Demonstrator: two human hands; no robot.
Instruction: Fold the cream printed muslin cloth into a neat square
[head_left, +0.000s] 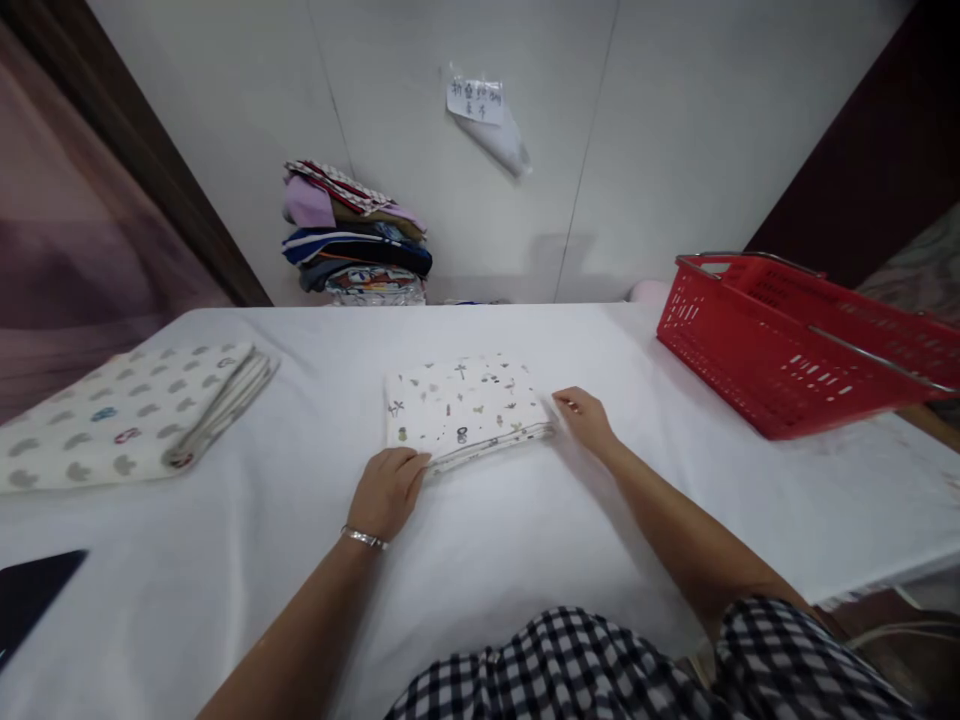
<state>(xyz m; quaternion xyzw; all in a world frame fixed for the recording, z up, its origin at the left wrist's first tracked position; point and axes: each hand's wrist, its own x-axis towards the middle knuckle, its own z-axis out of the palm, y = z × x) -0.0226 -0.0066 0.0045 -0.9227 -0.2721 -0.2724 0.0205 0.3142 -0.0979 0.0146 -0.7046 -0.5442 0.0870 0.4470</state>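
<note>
"Where's the small-print cloth?"

"Lying folded on the white-covered table, in front of the person in the checked top. Everything else sits around it."

"And the left hand?"

"At the cloth's near left corner, touching it, thumb and fingers close together. I can't tell whether they're pinching the fabric. There's a silvery bracelet on that wrist."

"The right hand?"

"Just beside the cloth's right edge, fingers curled in toward the thumb. I can't make out whether the tips meet."

"What's left of the cloth?"

"A bigger folded one, pale with grey shapes and a few coloured ones."

"To its right?"

"That red basket, well apart. Beyond the cloth, to the left, there's a pile of folded fabrics by the wall."
</note>
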